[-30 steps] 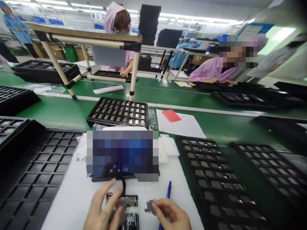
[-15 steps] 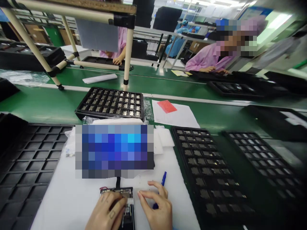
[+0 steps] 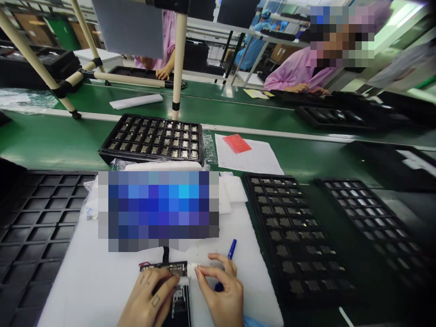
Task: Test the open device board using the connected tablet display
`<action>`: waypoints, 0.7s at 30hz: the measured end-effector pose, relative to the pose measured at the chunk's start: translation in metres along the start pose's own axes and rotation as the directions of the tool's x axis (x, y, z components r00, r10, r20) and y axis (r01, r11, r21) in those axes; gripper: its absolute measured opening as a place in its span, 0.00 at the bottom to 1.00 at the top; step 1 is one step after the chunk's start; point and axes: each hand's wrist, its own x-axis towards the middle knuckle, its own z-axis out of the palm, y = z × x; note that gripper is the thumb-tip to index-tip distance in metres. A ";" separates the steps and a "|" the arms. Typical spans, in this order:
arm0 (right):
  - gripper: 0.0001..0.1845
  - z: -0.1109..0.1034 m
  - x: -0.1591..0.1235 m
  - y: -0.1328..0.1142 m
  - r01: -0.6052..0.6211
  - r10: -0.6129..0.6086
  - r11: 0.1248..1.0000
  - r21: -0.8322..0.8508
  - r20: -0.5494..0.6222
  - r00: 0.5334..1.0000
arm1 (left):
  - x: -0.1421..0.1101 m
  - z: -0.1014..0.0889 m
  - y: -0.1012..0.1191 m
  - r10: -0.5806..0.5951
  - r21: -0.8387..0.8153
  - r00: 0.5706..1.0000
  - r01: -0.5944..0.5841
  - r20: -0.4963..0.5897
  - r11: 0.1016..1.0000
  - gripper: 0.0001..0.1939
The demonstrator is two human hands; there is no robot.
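Observation:
A dark opened device (image 3: 179, 297) with bare circuitry lies on the white foam mat (image 3: 95, 281) at the bottom centre, a black cable running up from it to a blurred screen (image 3: 158, 209). My left hand (image 3: 150, 299) lies flat on the device's left side, fingers pressing its top. My right hand (image 3: 221, 293) pinches a small pale part (image 3: 192, 270) against the device's upper right corner. A blue pen (image 3: 228, 259) sits under my right hand.
Black trays of small metal parts stand right (image 3: 293, 236), far right (image 3: 368, 218) and ahead (image 3: 153, 138). An empty black grid tray (image 3: 37, 227) is at left. White paper with a red card (image 3: 237, 143) lies on the green belt. People in pink work opposite.
My right hand carried the small part left onto the device's top corner. My left hand closed down on the device. The camera tilted downward.

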 end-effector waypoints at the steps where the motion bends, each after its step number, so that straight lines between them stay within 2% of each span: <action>1: 0.06 0.000 0.000 0.000 0.001 -0.001 1.000 -0.001 0.000 1.000 | 0.000 0.000 0.000 -0.005 -0.002 1.000 0.005 0.005 1.000 0.14; 21: 0.06 -0.001 0.001 -0.002 0.016 -0.016 1.000 -0.015 0.005 1.000 | -0.003 0.002 -0.002 0.001 -0.024 0.999 -0.001 0.032 1.000 0.14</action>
